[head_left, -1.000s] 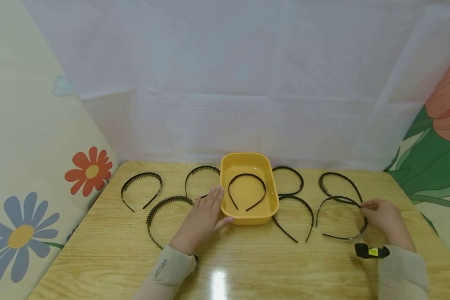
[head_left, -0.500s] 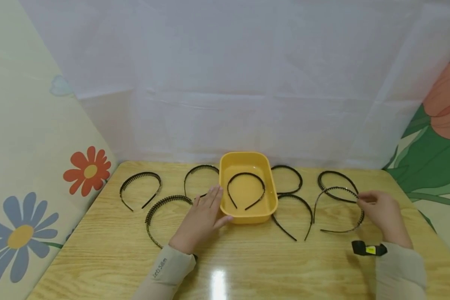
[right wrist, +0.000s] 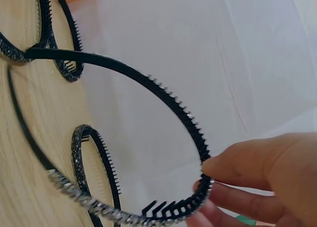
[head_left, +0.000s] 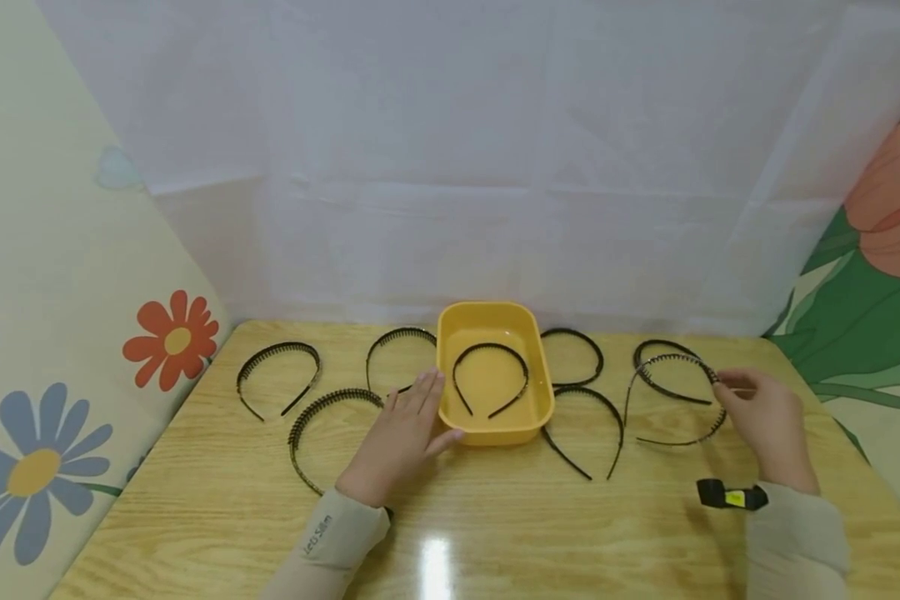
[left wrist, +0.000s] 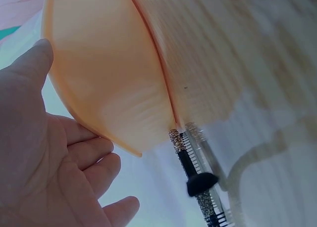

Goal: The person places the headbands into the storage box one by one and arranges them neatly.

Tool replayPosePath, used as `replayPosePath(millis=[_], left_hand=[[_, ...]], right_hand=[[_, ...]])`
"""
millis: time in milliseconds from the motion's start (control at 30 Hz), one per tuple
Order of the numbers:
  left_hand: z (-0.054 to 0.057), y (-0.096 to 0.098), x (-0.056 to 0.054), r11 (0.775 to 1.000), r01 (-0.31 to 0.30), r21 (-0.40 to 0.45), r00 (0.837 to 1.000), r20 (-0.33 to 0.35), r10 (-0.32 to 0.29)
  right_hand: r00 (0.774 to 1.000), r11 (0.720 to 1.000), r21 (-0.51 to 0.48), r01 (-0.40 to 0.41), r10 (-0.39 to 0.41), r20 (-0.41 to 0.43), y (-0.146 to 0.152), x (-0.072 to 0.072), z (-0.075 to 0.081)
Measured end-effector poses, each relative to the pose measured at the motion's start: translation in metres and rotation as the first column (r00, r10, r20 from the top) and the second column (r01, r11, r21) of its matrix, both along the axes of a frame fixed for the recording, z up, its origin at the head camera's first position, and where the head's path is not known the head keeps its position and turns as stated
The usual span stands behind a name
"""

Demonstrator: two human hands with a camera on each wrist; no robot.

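My right hand [head_left: 765, 429] pinches a black toothed headband [head_left: 675, 443] between thumb and fingers, above the table at the right. Sparkly stones line part of this headband [right wrist: 119, 65] in the right wrist view, and its two ends point away from the hand. My left hand [head_left: 397, 437] rests with straight fingers against the near left side of a yellow plastic bin [head_left: 495, 437]. In the left wrist view the thumb and fingers lie along the bin's rim [left wrist: 67, 106]. Inside the bin is one dark headband [head_left: 491, 345].
Left of the bin lie a headband [head_left: 281, 344], a larger headband [head_left: 337, 395] and a headband [head_left: 405, 331] at the back. To the right are a headband [head_left: 600, 354], a headband [head_left: 619, 417] and a headband [head_left: 636, 358] behind the held one. A white cloth [head_left: 420, 167] hangs behind the table.
My right hand has raised the pinched headband off the table, a little up and back, so it now overlaps the headband behind it more. The left hand stays at the bin.
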State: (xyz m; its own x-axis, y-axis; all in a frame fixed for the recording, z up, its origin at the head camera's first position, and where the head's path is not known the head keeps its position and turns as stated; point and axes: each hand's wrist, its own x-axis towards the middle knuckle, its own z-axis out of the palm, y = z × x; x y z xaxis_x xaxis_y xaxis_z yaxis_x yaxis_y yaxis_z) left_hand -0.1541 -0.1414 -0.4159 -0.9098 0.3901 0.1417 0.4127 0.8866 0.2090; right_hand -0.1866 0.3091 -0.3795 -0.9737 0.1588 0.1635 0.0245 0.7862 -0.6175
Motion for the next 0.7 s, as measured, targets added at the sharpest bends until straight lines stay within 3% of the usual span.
replayPosePath(millis=[433,700], left_hand=[[0.000,-0.003,-0.001,1.000,0.000,-0.005,1.000,-0.008,0.000],[-0.001,-0.002,-0.001,1.000,0.001,0.003,1.000,0.003,-0.001]], right_hand=[[0.975,0.997,-0.044,0.070,-0.078,-0.208,-0.030,-0.002,0.008],[0.903,0.996,-0.087,0.036,-0.070,-0.423,-0.056,-0.008,0.006]])
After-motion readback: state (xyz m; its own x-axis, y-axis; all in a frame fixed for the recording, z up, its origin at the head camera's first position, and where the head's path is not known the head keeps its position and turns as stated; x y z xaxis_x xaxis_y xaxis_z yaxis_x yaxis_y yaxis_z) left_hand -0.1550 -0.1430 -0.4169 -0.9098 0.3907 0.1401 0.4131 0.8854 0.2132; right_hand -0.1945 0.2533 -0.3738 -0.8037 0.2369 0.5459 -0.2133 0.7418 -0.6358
